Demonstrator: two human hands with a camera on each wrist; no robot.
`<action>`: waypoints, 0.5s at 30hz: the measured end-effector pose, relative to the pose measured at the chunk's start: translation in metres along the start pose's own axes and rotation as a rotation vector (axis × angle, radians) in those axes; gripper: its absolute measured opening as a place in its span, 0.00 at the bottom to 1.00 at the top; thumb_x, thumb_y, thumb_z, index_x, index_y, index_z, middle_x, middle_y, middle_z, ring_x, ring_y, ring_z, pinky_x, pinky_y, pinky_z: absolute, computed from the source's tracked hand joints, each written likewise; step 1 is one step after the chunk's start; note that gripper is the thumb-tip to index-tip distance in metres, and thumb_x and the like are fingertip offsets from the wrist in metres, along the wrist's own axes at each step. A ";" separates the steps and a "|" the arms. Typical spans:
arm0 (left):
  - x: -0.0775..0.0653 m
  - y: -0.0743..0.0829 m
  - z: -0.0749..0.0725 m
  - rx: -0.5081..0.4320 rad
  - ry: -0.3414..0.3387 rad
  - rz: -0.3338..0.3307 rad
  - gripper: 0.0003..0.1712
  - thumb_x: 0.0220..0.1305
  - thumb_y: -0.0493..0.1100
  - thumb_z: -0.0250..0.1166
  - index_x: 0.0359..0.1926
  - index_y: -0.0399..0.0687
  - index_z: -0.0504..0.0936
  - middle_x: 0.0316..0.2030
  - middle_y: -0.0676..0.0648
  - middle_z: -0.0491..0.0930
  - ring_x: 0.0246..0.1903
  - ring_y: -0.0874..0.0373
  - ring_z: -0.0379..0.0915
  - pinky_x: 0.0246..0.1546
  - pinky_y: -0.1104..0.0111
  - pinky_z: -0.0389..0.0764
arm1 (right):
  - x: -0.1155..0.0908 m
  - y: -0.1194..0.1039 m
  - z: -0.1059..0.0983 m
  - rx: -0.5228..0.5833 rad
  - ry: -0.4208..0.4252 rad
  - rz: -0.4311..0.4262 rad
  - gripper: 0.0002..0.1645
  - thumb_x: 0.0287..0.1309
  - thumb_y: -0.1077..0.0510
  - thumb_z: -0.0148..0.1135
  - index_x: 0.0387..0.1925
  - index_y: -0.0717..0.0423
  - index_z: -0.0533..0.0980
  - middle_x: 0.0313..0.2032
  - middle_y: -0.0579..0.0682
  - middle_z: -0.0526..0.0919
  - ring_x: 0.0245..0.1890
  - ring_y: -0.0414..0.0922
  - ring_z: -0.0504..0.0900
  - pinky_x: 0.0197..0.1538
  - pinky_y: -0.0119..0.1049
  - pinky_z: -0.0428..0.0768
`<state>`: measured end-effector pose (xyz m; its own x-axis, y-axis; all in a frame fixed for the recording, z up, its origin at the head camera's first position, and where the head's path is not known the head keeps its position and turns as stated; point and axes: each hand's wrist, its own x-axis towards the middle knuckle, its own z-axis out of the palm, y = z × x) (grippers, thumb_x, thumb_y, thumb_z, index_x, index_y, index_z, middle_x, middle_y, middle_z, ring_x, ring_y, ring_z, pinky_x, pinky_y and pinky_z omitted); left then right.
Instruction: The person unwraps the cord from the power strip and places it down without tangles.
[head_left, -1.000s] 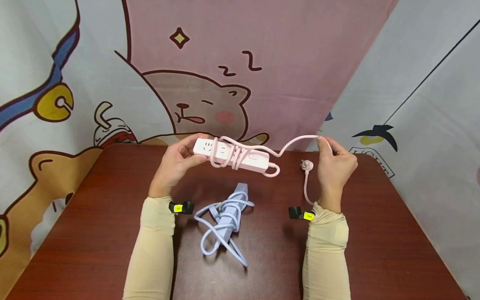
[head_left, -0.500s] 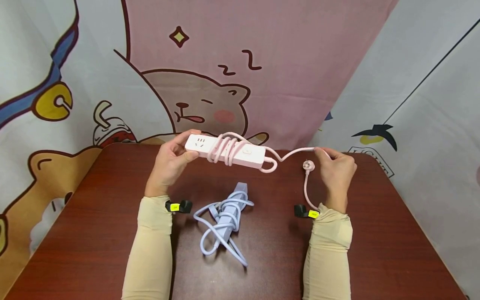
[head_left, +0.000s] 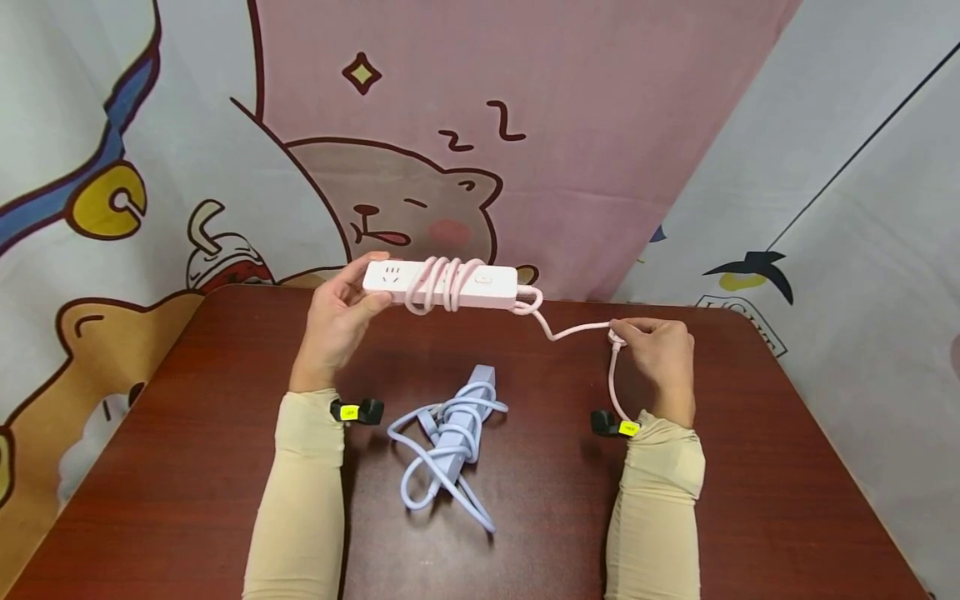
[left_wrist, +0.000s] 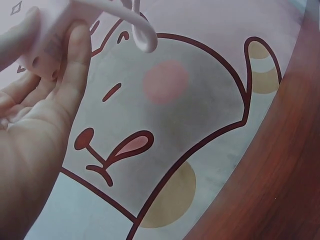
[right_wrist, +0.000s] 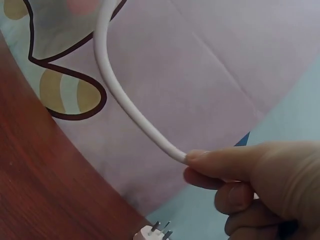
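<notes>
My left hand (head_left: 337, 317) grips the left end of a white-pink power strip (head_left: 495, 287), held up above the far part of the table. Several turns of its pink cord (head_left: 573, 332) are wrapped round the strip's middle. My right hand (head_left: 660, 354) pinches that cord between thumb and forefinger, to the right of the strip. In the right wrist view the cord (right_wrist: 132, 110) runs in a curve up from the fingertips. Its plug (right_wrist: 150, 233), prongs showing, lies low in that view. The left wrist view shows the strip's end (left_wrist: 47, 57) between thumb and fingers.
A blue power strip (head_left: 452, 446) wrapped in its own cord lies on the dark red-brown table (head_left: 525, 517) between my forearms. Behind the table hangs a cartoon-printed curtain (head_left: 585, 125).
The power strip has shifted left, risen slightly and turned more level. My right hand has come down with the cord, whose free stretch now leaves from the strip's right end.
</notes>
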<state>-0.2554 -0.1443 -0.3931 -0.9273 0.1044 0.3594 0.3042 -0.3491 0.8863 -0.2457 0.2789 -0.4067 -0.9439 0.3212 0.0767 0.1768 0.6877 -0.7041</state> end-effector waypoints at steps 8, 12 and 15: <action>0.002 -0.001 -0.001 0.009 0.098 0.012 0.29 0.65 0.25 0.64 0.67 0.32 0.71 0.52 0.48 0.80 0.45 0.62 0.80 0.49 0.72 0.85 | 0.000 0.007 -0.001 -0.060 -0.190 -0.029 0.26 0.65 0.42 0.65 0.51 0.57 0.86 0.53 0.62 0.87 0.63 0.61 0.78 0.64 0.57 0.74; 0.004 -0.002 -0.004 0.025 0.140 0.012 0.31 0.64 0.26 0.65 0.68 0.30 0.69 0.53 0.49 0.81 0.45 0.62 0.80 0.48 0.72 0.85 | 0.001 0.009 -0.002 -0.079 -0.255 -0.028 0.27 0.66 0.41 0.64 0.52 0.58 0.85 0.54 0.64 0.85 0.62 0.61 0.77 0.65 0.58 0.74; 0.004 -0.004 -0.004 0.041 0.162 0.005 0.32 0.64 0.27 0.66 0.69 0.30 0.69 0.54 0.50 0.80 0.46 0.62 0.80 0.48 0.72 0.85 | 0.001 0.009 -0.002 -0.086 -0.301 -0.025 0.27 0.66 0.40 0.64 0.52 0.58 0.85 0.54 0.64 0.85 0.60 0.60 0.78 0.62 0.56 0.74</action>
<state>-0.2615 -0.1465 -0.3964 -0.9477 -0.0498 0.3152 0.3147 -0.3102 0.8971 -0.2443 0.2865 -0.4121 -0.9861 0.1053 -0.1283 0.1635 0.7497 -0.6412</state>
